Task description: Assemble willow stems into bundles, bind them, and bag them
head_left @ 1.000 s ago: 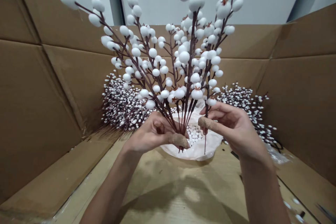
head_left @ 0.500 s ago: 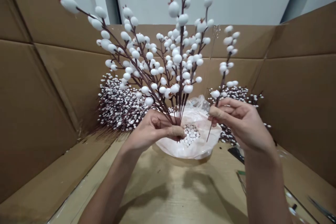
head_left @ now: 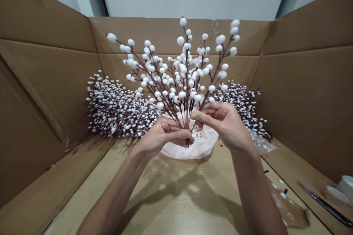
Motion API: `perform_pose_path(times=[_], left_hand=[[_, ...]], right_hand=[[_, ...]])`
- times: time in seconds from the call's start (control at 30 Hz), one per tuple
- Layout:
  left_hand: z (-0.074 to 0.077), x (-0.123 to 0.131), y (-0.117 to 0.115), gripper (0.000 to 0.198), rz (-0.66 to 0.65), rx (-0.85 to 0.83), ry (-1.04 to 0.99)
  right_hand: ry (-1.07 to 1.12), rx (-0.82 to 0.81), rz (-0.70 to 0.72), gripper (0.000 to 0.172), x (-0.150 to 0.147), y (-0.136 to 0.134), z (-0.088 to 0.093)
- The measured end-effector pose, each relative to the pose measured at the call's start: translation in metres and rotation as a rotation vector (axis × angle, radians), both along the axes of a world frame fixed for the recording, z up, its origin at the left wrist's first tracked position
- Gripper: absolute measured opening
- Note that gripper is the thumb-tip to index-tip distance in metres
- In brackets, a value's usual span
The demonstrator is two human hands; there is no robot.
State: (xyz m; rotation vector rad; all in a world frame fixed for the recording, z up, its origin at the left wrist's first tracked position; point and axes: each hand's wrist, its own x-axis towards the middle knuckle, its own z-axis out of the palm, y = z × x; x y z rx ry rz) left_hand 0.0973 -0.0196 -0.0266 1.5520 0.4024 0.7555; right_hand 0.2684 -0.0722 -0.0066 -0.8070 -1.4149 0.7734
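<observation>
Now gathered: brown stems with white foam berries (head_left: pixel 186 108), one bundle.
Bare left hand (head_left: pixel 156 136) and bare right hand (head_left: pixel 226 123) clench it; white plastic bag (head_left: pixel 190 150) lies below the fingers (head_left: pixel 172 126).

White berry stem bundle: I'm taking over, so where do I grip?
Grip the bare dark stems just above the left hand and right hand, from the near side. They narrow there into an upright bundle, while berried branches fan above, so it's probably the least crowded spot.

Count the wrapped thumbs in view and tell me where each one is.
2. One is on the left hand: its wrapped thumb lies against the bundle of white-berried stems. The other is on the right hand: its wrapped thumb sits beside the stems.
</observation>
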Motion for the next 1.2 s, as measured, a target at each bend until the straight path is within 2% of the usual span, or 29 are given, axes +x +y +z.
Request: perform_pose_path(times=[0.2,0.47,0.57,0.7,0.8,0.87,0.93,1.07,1.13,1.2], left_hand=[[0.000,0.000,-0.002,0.015,0.023,0.058,0.040],[0.001,-0.002,-0.005,0.019,0.130,0.133,0.028],[0.000,-0.001,-0.004,0.020,0.171,0.101,-0.004],[-0.004,0.004,0.001,0.023,0.183,-0.027,-0.070],[-0.001,-0.002,0.011,0.025,0.184,-0.088,-0.115],[0.005,-0.017,0.019,0.027,0.248,-0.077,-0.169],[0.013,-0.040,0.027,0.027,0.385,-0.016,-0.222],[0.023,-0.088,0.037,0.027,0.713,0.099,-0.270],[0.024,-0.104,0.038,0.026,0.797,0.113,-0.293],[0.024,-0.113,0.038,0.026,0.837,0.117,-0.324]], right_hand=[[-0.061,-0.001,0.024,0.029,-0.006,0.002,-0.001],[-0.014,0.073,-0.117,0.026,-0.017,0.014,-0.010],[0.032,0.122,-0.173,0.027,-0.025,0.017,-0.014],[0.106,0.185,-0.310,0.040,-0.034,0.024,-0.021],[0.176,0.170,-0.256,0.038,-0.033,0.033,-0.025],[0.224,0.134,-0.175,0.035,-0.030,0.045,-0.028],[0.136,0.061,-0.129,0.035,-0.029,0.064,-0.032],[-0.301,-0.096,-0.087,0.027,-0.050,0.114,-0.038],[-0.468,-0.160,-0.043,0.020,-0.071,0.138,-0.039],[-0.658,-0.248,0.006,0.024,-0.092,0.155,-0.040]])
